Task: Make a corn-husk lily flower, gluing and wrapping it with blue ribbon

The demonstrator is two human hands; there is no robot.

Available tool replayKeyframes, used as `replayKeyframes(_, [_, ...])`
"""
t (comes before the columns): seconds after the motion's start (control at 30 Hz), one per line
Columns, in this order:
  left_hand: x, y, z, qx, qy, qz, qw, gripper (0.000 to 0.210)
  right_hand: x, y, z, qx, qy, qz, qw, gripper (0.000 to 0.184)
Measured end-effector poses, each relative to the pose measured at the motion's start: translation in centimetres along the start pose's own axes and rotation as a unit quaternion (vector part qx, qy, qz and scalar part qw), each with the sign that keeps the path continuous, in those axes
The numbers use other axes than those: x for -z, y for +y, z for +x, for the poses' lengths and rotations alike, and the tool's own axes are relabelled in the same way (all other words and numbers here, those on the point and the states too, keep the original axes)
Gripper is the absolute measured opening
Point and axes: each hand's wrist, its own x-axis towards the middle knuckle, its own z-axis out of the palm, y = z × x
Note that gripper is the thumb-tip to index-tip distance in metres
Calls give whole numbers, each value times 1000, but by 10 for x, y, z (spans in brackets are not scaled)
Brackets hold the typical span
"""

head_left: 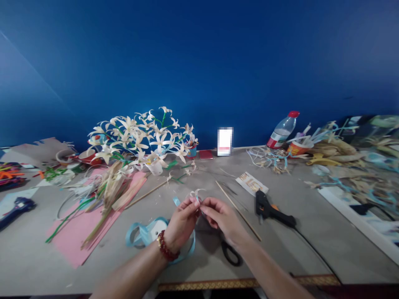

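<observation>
My left hand (183, 220), with a dark red bead bracelet at its wrist, pinches a small white flower (198, 192) with thin curling petals. A light blue ribbon (176, 201) sticks out past its fingers. Against the left fingertips, at the flower's base, the fingers of my right hand (222, 214) are pressed together; what lies between them is hidden. Loops of the same ribbon and its white spool (158, 228) lie under my left forearm. Below my right wrist shows the black handle of scissors (231, 254).
White flowers (140, 133) stand in a pot at the back left, behind pink paper (75, 236) with dry husks. A black glue gun (274, 211) trails its cord on the right. Thin sticks (238, 211), a tilted bottle (283, 131) and a cup (301, 147) are also there.
</observation>
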Motion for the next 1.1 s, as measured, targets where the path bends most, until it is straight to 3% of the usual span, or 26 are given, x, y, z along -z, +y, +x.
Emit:
replayKeyframes(0.3, [-3, 0, -2, 1, -15, 28, 999, 11, 6, 4, -4, -16, -17, 40, 999, 40])
replayKeyframes(0.4, [-6, 2, -3, 0, 5, 20, 1000, 13, 5, 5, -6, 4, -13, -18, 1000, 39])
replayKeyframes(0.57, [-5, 2, -4, 1, 38, -1, 999, 17, 1, 3, -8, 92, 25, -153, 984, 31])
replayKeyframes(0.9, [-7, 2, -3, -50, 44, 44, 997, 22, 4, -1, -11, 155, 9, -250, 956, 25])
replayKeyframes(1.0, [-6, 2, -2, -53, 50, 49, 996, 23, 12, -7, -4, 192, 29, -323, 926, 26])
replayKeyframes(1.1, [-4, 2, 0, -23, 76, 44, 996, 27, 26, -15, 19, 228, 97, -475, 845, 25])
